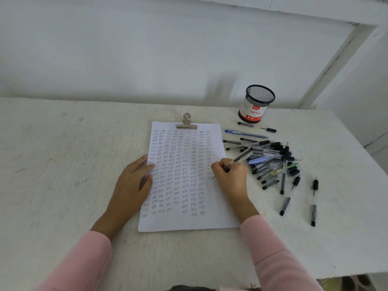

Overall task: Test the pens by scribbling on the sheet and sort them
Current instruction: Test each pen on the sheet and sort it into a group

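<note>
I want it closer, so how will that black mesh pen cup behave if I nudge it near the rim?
The mesh pen cup probably feels light: open wire wall, no pens sticking out. Being taller than wide, it may tip if pushed near the rim; push low. Round, so on its side it would likely roll.

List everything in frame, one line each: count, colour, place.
sheet: one, white, rows of "test", table centre
clip: one, metal, sheet's top edge
pen cup: one, black mesh, red-white label, beyond the pile
pen pile: many, mostly black and clear, right of sheet
blue pen: one, between cup and pile
loose pens: a few, black and clear, right of pile
table: one, white
sleeves: two, pink
left hand: flat on sheet's left edge
right hand: fingers grip held pen, tip at sheet's right side
</note>
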